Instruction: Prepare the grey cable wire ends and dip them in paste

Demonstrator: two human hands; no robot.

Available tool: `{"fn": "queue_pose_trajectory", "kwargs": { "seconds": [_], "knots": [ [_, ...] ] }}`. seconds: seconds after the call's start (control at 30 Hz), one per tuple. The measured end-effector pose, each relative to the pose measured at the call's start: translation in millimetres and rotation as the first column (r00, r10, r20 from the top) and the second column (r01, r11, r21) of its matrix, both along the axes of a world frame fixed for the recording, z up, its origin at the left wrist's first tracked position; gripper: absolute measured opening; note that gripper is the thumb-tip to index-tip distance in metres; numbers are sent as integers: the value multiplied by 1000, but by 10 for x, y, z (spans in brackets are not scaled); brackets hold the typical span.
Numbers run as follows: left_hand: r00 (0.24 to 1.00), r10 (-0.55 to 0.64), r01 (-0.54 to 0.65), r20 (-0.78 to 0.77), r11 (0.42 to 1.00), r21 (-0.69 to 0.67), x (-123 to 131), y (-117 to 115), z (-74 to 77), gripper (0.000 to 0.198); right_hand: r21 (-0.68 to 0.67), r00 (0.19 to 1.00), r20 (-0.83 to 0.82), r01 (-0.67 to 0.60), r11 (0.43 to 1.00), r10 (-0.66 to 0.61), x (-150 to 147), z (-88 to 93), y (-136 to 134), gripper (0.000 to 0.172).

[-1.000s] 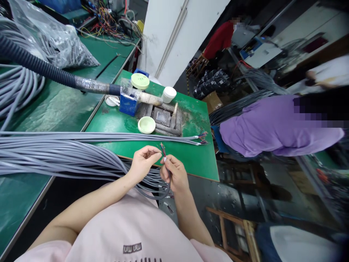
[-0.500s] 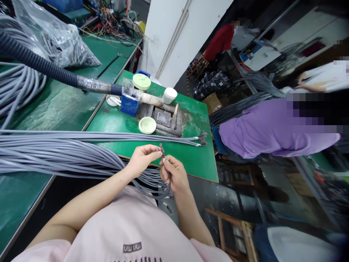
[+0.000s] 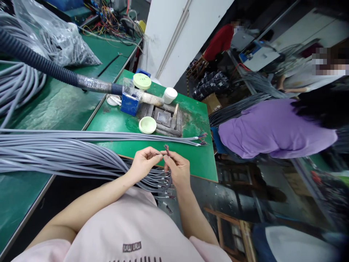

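Observation:
My right hand [image 3: 179, 168] is closed on the end of a grey cable, whose thin coloured wires [image 3: 167, 148] stick up above the fingers. Tip to tip with it, my left hand [image 3: 145, 162] makes a pinch; what lies between its thumb and forefinger is too small to make out. Below both hands hang several more grey cable ends [image 3: 156, 181] with bare coloured wires. They belong to a thick bundle of grey cables [image 3: 68, 156] that runs in from the left. Across the green table lie further grey cables [image 3: 136, 137], their stripped ends [image 3: 202, 137] pointing right.
A soot-marked solder pot [image 3: 163, 117] stands on the green table [image 3: 196, 109], with a ribbed hose [image 3: 54, 69] reaching over it. Around it are a pale green dish [image 3: 147, 124], a white cup [image 3: 170, 95] and a blue block [image 3: 129, 104]. A person in purple [image 3: 275, 127] sits at right.
The wire end in my right hand has shifted slightly right and its wires now stand above the fingers. My left fingertips have moved down from the wire tips to beside my right thumb.

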State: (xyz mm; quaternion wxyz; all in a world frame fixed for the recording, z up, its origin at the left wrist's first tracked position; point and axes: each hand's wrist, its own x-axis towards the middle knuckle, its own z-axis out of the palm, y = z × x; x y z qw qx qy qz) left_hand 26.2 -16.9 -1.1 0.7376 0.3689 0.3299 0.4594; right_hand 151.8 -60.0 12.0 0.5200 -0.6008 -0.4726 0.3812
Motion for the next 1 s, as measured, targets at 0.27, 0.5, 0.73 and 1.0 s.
{"fn": "queue_pose_trajectory", "kwargs": {
  "seconds": [0.27, 0.5, 0.73, 1.0],
  "knots": [
    [999, 31, -31, 24, 1000, 0, -61, 49, -48, 26, 251, 971, 237, -42, 967, -19, 10, 111, 129, 14],
    [991, 43, -32, 123, 996, -87, -47, 94, -143, 24, 247, 979, 196, -102, 964, 53, -42, 139, 381, 8],
    [961, 183, -135, -209, 965, 226, -361, 287, -157, 22, 191, 894, 437, -200, 961, 99, 17, 222, 881, 12],
    [675, 439, 145, -593, 709, 690, -623, 286, -465, 21, -109, 589, 780, -204, 973, 211, 120, 129, 1574, 20]
  ]
}}
